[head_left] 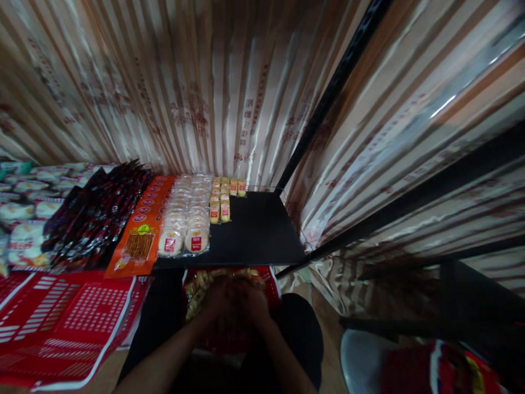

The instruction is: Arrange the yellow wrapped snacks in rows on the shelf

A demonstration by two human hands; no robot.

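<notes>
1. Left hand (218, 298) and right hand (250, 300) are in the red basket (275, 283) among yellow packets (196, 295), below the shelf's (258, 230) front edge; too dark to tell finger spread or grip.
2. If the knees (302, 323) shift, the basket might tip and spill packets.

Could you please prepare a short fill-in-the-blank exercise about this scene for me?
1. The left hand and right hand are close together at a basket coloured ____.
2. The shelf is coloured ____.
3. In the picture, the pale round cakes lie to the ____ of the orange pack.
4. The orange pack lies between those cakes and the ____ packets.

Missing words: red; black; right; dark.
</notes>
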